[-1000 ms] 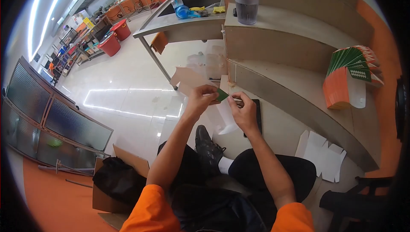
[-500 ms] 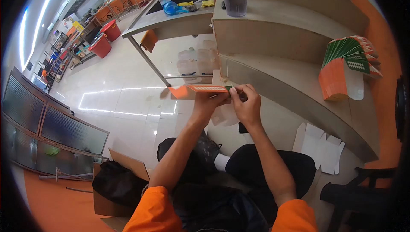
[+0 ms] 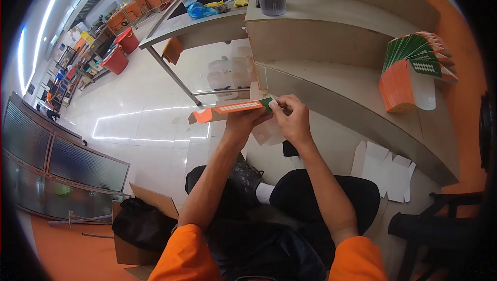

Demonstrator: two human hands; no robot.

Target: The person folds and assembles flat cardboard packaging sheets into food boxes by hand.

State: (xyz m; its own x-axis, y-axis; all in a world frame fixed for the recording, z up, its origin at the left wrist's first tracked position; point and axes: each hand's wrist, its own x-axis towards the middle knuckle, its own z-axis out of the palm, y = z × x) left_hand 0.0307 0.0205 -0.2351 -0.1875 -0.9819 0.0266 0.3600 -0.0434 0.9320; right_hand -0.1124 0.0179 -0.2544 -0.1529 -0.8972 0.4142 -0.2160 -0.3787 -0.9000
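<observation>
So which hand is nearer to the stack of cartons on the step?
Right. The right hand is at the green end of the carton, on the side toward the stack; the left hand is under its orange part, farther away.

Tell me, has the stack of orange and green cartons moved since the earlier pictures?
No: the carton stack keeps its place on the step beneath it; the whole view has shifted, step included.
</observation>
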